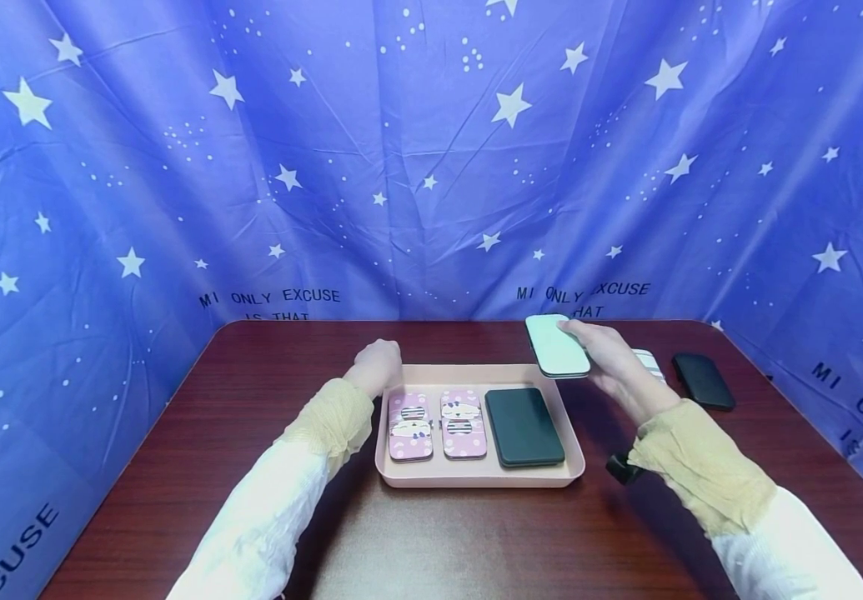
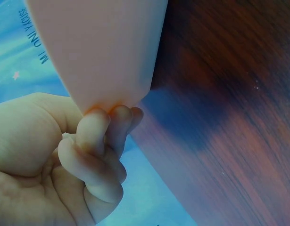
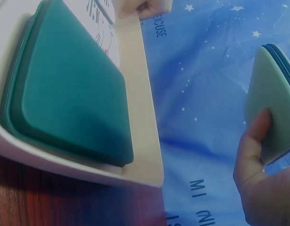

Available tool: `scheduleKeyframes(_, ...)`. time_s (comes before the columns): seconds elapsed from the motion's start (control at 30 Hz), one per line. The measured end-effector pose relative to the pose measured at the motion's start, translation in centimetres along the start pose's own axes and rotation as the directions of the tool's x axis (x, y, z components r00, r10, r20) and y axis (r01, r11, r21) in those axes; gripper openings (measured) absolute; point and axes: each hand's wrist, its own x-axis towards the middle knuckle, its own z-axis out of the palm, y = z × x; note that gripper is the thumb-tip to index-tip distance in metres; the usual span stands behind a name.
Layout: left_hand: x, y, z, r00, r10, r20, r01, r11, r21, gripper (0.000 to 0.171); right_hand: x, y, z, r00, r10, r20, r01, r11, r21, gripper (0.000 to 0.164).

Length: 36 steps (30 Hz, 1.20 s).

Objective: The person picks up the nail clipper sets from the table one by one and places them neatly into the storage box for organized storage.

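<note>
My left hand [image 1: 377,365] pinches the back left corner of a pale pink tray [image 1: 476,482]; the left wrist view shows curled fingers [image 2: 94,127] against its wall. In my right hand [image 1: 613,367] is a pale green flat case [image 1: 557,346] with rounded corners, held above the tray's back right corner with the thumb on its face. Inside the tray lie two pink patterned cases, one at the left [image 1: 410,446] and one in the middle [image 1: 464,446]. A larger dark green case [image 3: 74,89] fills the tray's right side.
A black rounded case [image 1: 704,382] lies on the dark red wooden table [image 1: 431,550] at the right. Partly hidden behind my right hand is a white striped item [image 1: 649,364]. A blue starry curtain [image 1: 431,225] hangs behind the table and along both sides.
</note>
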Motion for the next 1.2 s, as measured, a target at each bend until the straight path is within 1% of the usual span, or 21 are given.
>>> scheduleKeyframes(0.1, -0.4, 0.0, -0.2, 1.0, 0.008, 0.002, -0.008, 1.0, 0.001, 0.025, -0.1, -0.1, 0.3, 1.0, 0.0, 0.01, 0.0, 1.0, -0.003, 0.023)
scheduleKeyframes(0.33, -0.8, 0.1, -0.4, 1.0, 0.019, 0.004, -0.019, 1.0, 0.009, 0.027, -0.4, -0.4, 1.5, 0.997, -0.008, 0.073, 0.007, 1.0, 0.022, 0.022)
scheduleKeyframes(0.5, -0.8, 0.1, -0.4, 1.0, 0.015, 0.007, -0.015, 1.0, 0.011, 0.027, -0.6, -0.4, 2.6, 0.994, -0.019, 0.106, 0.02, 1.0, -0.004, 0.026)
scheduleKeyframes(0.7, -0.7, 0.1, -0.3, 1.0, 0.014, 0.006, -0.014, 1.0, 0.013, 0.025, -1.0, -0.1, 3.9, 0.991, -0.026, 0.134, 0.035, 0.997, -0.064, 0.035)
scheduleKeyframes(0.87, -0.7, 0.1, -0.3, 1.0, 0.014, 0.002, -0.014, 1.0, 0.005, 0.023, -1.4, 0.1, 4.8, 0.986, -0.027, 0.164, 0.041, 0.996, -0.082, 0.034)
scheduleKeyframes(0.93, -0.7, 0.1, -0.3, 1.0, 0.014, 0.004, -0.014, 1.0, 0.004, 0.022, -1.5, 0.2, 5.2, 0.986, -0.023, 0.167, 0.038, 0.996, -0.084, 0.034)
scheduleKeyframes(1.13, -0.7, 0.1, -0.3, 1.0, 0.018, 0.001, -0.018, 1.0, 0.001, 0.022, -1.7, 0.5, 6.1, 0.986, 0.0, 0.167, 0.019, 0.993, -0.113, 0.042)
scheduleKeyframes(1.2, -0.7, 0.0, -0.3, 1.0, 0.019, -0.001, -0.019, 1.0, -0.001, 0.023, -1.7, 0.7, 6.4, 0.985, 0.004, 0.171, 0.016, 0.993, -0.116, 0.041)
